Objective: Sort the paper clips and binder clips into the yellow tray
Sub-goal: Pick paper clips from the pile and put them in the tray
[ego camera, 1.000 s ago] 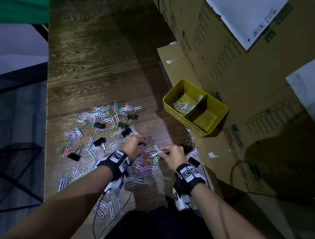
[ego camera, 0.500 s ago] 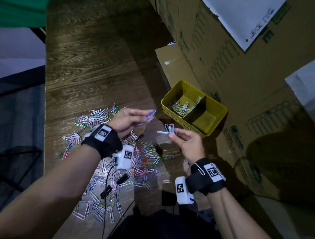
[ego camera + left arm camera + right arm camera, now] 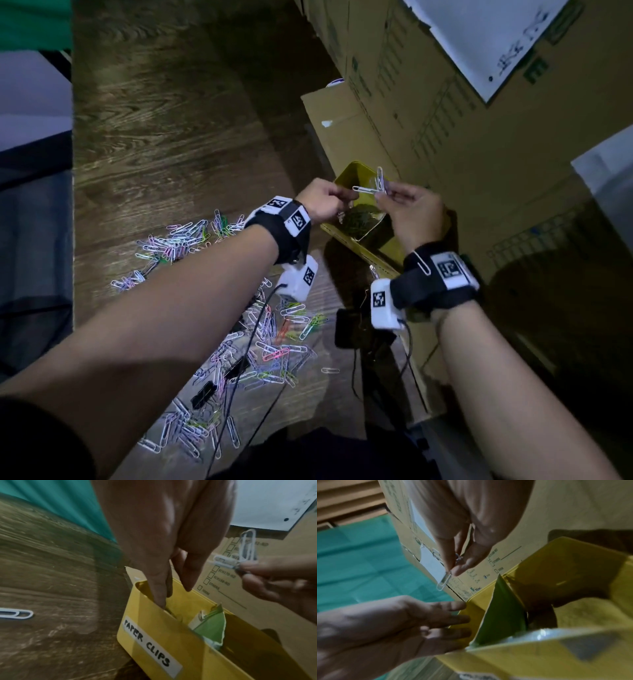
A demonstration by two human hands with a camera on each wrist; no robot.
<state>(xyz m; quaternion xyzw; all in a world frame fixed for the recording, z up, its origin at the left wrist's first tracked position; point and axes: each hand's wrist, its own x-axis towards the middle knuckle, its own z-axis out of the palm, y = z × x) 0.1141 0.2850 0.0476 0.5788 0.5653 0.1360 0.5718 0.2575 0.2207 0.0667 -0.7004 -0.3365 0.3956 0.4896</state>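
Over the yellow tray (image 3: pixel 349 176) my right hand (image 3: pixel 383 193) pinches a few white paper clips (image 3: pixel 375 183) between thumb and forefinger. The same clips (image 3: pixel 247 555) show in the left wrist view, and one clip (image 3: pixel 444 582) hangs from the fingertips in the right wrist view. My left hand (image 3: pixel 171 595) is beside them, fingers straight and pointing down into the tray's compartment (image 3: pixel 154 635) labelled PAPER CLIPS, holding nothing. A green divider (image 3: pixel 503 612) splits the tray (image 3: pixel 573 563). Many coloured paper clips (image 3: pixel 274 342) and black binder clips (image 3: pixel 203 394) lie on the wooden table.
Cardboard boxes (image 3: pixel 445 137) stand right behind and to the right of the tray. The table's left edge (image 3: pixel 72 240) drops off to a dark floor. Wrist-camera cables (image 3: pixel 246 359) trail over the clip pile. One white clip (image 3: pixel 422 263) is hooked on my right wrist strap.
Both hands rose from the clip pile and moved right to above the tray. The clip the left hand pinched is no longer in it; the right hand still holds its clips.
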